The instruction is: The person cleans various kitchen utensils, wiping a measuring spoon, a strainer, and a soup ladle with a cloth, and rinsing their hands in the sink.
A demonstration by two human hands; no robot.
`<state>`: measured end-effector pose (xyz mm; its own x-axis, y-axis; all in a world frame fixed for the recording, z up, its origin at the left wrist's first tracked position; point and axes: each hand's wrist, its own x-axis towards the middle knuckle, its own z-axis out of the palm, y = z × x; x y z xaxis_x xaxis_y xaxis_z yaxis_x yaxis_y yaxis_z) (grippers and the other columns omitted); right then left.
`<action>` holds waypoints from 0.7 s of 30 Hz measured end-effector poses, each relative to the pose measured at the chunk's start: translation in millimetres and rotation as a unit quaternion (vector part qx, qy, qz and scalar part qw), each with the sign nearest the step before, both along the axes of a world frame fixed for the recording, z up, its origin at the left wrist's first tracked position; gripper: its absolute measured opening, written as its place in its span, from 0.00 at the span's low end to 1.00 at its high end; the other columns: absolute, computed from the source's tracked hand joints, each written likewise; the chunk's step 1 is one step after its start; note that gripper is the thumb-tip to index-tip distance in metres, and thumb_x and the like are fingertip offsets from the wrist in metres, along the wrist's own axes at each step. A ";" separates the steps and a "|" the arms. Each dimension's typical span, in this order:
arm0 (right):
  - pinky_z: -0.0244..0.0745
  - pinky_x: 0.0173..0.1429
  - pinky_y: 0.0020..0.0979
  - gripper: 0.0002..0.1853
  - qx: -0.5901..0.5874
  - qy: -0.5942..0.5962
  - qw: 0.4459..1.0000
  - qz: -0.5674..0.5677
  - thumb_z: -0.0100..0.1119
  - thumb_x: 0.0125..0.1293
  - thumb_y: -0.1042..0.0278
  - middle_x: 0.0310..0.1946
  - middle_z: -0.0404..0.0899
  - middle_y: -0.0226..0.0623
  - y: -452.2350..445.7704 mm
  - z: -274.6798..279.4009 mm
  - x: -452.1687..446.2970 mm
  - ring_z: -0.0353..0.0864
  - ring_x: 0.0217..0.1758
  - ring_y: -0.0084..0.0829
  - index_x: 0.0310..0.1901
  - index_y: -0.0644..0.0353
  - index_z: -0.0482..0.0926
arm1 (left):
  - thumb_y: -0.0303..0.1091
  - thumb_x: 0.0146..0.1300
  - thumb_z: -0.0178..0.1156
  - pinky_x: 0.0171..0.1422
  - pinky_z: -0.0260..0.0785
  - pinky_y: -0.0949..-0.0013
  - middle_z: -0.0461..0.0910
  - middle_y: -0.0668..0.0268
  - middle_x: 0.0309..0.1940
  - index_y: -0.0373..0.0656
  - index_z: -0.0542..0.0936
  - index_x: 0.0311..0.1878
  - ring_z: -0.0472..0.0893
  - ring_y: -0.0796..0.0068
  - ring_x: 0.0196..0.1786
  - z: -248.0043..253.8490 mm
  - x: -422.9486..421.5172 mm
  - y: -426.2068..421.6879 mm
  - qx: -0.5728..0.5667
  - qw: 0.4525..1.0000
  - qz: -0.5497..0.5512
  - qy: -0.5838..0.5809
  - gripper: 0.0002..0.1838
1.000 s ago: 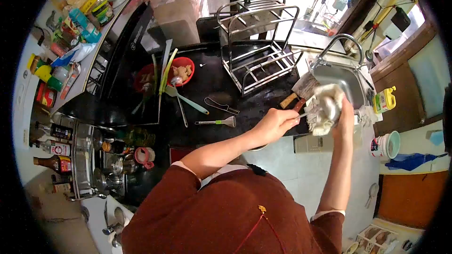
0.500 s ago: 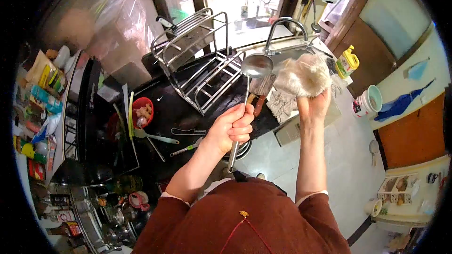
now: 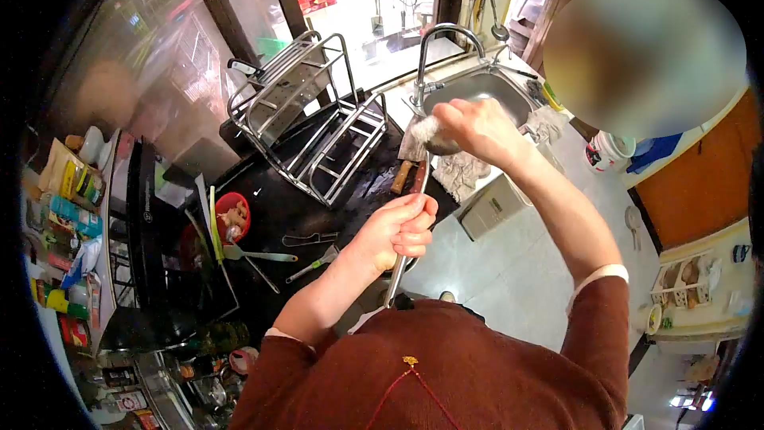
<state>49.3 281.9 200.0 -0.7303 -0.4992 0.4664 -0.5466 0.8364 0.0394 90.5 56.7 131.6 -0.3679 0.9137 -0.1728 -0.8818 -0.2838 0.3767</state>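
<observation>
My left hand (image 3: 402, 232) is wrapped round the handle of a metal ladle (image 3: 392, 291), whose bowl end is up near the sink. At that end, my right hand (image 3: 476, 129) presses a whitish cloth (image 3: 425, 127) against the ladle's bowl, which is mostly hidden. Just below the bowl, two knives with a wooden handle (image 3: 402, 177) and a reddish-brown handle lie on the black counter (image 3: 350, 223). A grey cloth (image 3: 460, 175) rests on the counter edge beside them.
A metal rack (image 3: 318, 123) stands left of the sink (image 3: 509, 95) and its tap (image 3: 422, 64). Further left are a red bowl (image 3: 243, 227) with food, a pale green spatula (image 3: 274, 256) and a peeler-like tool (image 3: 314, 263). A white bucket (image 3: 609, 150) stands at the right.
The cloth has come from the right onto the ladle's bowl, with my right hand now over it. My left hand keeps its grip on the handle. The view has shifted to the right.
</observation>
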 end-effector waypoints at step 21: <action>0.76 0.36 0.27 0.10 -0.766 -0.175 0.616 0.064 0.57 0.62 0.71 0.34 0.80 0.38 -57.2 -39.7 -17.1 0.79 0.31 0.27 0.43 0.65 0.76 | 0.43 0.72 0.44 0.16 0.49 0.83 0.56 0.74 0.17 0.39 0.70 0.46 0.55 0.88 0.15 16.0 -11.0 6.7 0.126 0.991 0.002 0.041 0.16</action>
<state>32.2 224.8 160.3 -0.9198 0.2668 0.2878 -0.3638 -0.3045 -0.8803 79.5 63.4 147.6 -0.3741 0.9229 0.0916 -0.8505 -0.3808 0.3630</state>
